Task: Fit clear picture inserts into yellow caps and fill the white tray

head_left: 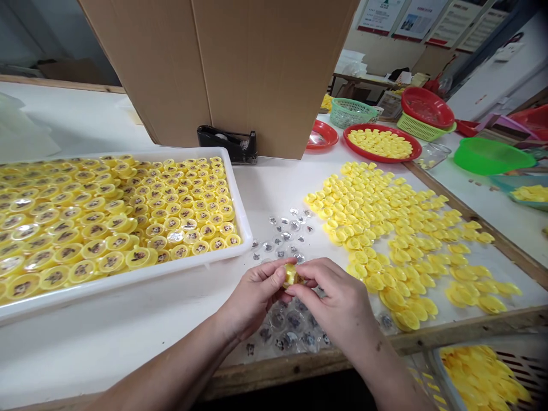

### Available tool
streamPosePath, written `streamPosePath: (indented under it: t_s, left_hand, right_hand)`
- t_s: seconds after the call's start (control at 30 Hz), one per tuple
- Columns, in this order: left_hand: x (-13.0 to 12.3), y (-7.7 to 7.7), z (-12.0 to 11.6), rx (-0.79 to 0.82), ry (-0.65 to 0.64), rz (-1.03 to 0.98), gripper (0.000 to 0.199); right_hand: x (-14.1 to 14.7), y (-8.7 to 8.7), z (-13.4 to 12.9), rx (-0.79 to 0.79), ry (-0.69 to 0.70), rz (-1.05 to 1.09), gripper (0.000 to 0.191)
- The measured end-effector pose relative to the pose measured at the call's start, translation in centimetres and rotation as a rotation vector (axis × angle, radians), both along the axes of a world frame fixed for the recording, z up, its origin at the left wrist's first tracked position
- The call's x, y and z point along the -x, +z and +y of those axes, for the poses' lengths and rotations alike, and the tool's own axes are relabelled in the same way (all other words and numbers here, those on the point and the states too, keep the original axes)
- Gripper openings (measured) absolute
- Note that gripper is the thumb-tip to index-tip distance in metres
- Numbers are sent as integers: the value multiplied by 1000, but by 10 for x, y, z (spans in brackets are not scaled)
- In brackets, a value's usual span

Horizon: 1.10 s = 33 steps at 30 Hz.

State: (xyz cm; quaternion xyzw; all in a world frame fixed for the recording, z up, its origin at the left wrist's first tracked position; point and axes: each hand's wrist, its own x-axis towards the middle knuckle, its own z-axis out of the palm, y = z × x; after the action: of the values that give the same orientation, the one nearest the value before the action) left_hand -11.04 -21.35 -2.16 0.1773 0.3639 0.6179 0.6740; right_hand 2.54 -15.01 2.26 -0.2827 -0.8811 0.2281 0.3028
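Between both hands, above the table's front part, is a small round yellow plastic piece (290, 276) with a shiny face. My left hand (261, 288) pinches it from the left with thumb and fingers. My right hand (331, 288) grips its right side, fingertips closed on it. Clear plastic domes (295, 319) with small printed pictures lie under and beyond the hands. Loose yellow round pieces (377, 211) spread over the table to the right. On the left, a white tray (245, 228) holds rows of yellow pieces with printed picture faces.
A large cardboard box (240, 74) and a black tape dispenser (226, 144) stand behind the tray. Farther right are a red plate (417, 155) of yellow pieces, a mint basket (349, 113) and a green basin (492, 155). A wooden strip (483, 222) edges the table.
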Motion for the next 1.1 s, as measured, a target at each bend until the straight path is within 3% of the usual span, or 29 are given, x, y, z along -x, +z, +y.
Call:
streamPosePath:
  t_s: [0.17,0.33,0.5,0.67,0.87,1.03,1.1]
  left_hand:
    - [1,6,1,-64,-3,205,34]
    - [2,10,1,-115,-17,436,31]
    - [2,6,-2,-144,0,667,29]
    - [4,6,-3,-126,-32,734,23]
    - [2,0,-1,-101,-45,758,19]
    - [3,17,-2,-233,26,1212,62]
    - [2,30,-4,-347,32,1415,55]
  right_hand:
    - [0,-15,-8,-76,-75,87,9]
    - [-15,-16,0,220,-55,123,22]
    - [-20,-18,5,579,-12,139,15]
    - [-13,-24,1,577,-36,176,9]
    - [-18,-37,3,725,-108,161,23]
    - [-22,-49,17,925,-183,179,37]
    - [-17,-49,17,982,-185,233,40]
